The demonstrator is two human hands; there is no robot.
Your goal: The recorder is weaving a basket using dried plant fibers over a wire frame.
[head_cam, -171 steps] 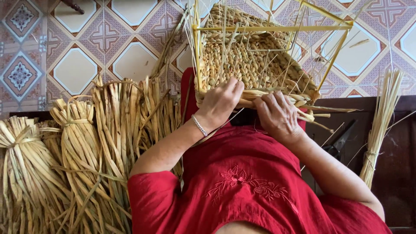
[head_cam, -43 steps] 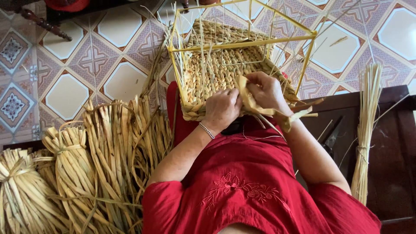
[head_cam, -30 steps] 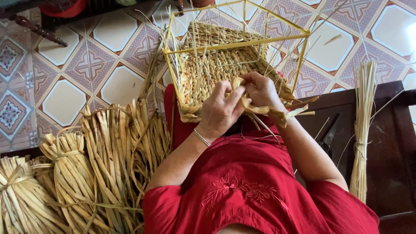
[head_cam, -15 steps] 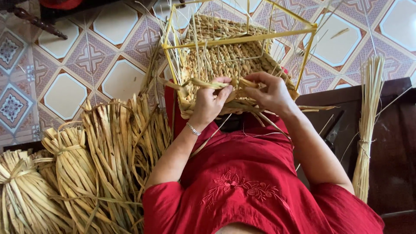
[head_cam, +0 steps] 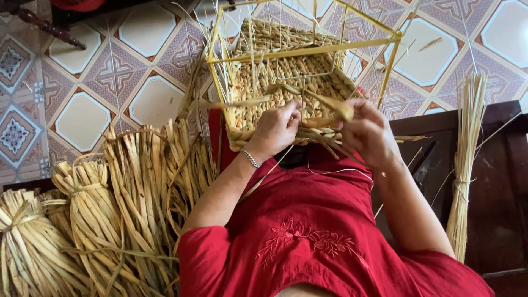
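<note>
— Both hands are at the near edge of the basket, yes? What do they hold?

— Yes. Her left hand (head_cam: 278,127) is curled, the fingers closed on a flat straw strand (head_cam: 308,122) that runs across to the right hand (head_cam: 367,132). That hand is also closed, pinching the strand's folded end just above its knuckles.

— And the basket itself?

— The half-woven basket (head_cam: 286,77) sits directly beyond both hands, inside a yellow wire frame (head_cam: 308,52) which rises above them. The woven rim touches the left fingers.

— Which step is this, do you think?

— I judge she is weaving one strand along the rim. The next move seems to need a firm pull and tucking the end between the upright stakes.

— Anything else close?

— Bundles of dry straw (head_cam: 104,220) lie beside the left arm, and one thin bundle (head_cam: 465,165) stands beyond the right arm.
</note>
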